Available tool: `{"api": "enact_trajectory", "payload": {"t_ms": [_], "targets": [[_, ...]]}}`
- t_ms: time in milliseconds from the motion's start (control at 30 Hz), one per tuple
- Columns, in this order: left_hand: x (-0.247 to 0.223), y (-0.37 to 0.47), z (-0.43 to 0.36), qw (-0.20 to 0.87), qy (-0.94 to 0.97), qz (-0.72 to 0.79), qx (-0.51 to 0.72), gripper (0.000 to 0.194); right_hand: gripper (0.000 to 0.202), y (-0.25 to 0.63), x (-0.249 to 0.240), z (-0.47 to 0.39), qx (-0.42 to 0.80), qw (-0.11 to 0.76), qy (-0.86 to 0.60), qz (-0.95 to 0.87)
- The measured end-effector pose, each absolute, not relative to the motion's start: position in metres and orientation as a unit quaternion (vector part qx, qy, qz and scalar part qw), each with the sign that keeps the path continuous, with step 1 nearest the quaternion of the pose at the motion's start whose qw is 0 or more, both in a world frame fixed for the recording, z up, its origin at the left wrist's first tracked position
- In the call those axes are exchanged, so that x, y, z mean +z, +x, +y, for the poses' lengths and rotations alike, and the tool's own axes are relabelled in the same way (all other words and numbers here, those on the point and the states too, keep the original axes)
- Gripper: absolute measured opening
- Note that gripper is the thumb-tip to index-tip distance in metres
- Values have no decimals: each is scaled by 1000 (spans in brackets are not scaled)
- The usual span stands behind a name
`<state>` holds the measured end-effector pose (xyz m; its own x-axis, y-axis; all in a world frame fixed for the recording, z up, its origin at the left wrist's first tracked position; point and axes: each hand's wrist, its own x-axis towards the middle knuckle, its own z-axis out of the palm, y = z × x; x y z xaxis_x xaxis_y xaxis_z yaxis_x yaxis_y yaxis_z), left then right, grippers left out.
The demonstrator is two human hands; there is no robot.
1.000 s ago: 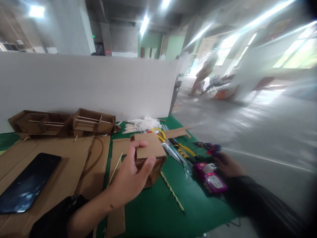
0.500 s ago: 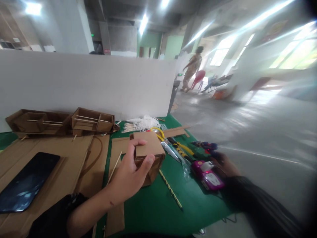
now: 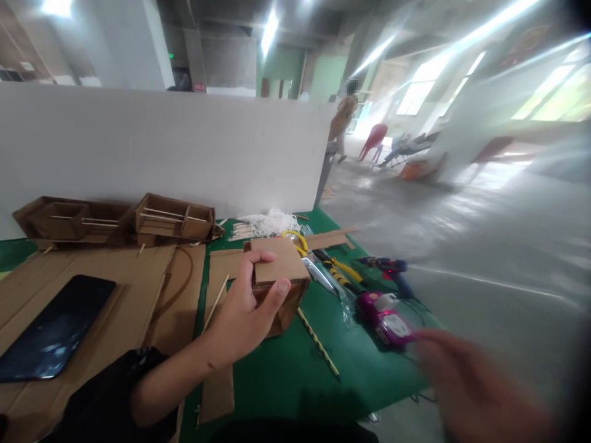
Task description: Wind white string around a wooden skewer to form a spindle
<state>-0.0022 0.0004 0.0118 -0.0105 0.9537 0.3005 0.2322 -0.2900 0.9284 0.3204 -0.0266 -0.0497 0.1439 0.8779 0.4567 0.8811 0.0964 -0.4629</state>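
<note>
right hand (image 3: 480, 375) drawn back; cardboard box (image 3: 285, 263) between left fingers (image 3: 263, 256)

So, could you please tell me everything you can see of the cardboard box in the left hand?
The cardboard box is brown and blocky, with a flat, plain top and rough-looking edges. Its near side is shadowed and partly hidden by the left hand, which grips it from the left, thumb at the top's near edge. It looks upright over the green table, beside the scissors; whether its base touches the table is unclear.
</note>
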Motion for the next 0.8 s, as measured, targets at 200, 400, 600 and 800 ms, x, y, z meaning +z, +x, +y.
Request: {"api": "enact_trajectory", "payload": {"t_ms": [200, 400, 600, 800], "targets": [[12, -2, 1, 332, 616, 477, 531, 33, 49, 189, -65, 0, 201, 214, -523, -800], [11, -3, 2, 316, 625, 466, 541, 31, 39, 192, -45, -7, 249, 150, -419, -860], [10, -3, 3, 294, 636, 466, 541, 31, 29, 173, -39, -32, 364, 209, -402, -814], [6, -4, 5, 278, 641, 463, 545, 31, 33, 128, -75, -15, 113, 291, -514, -799]]}}
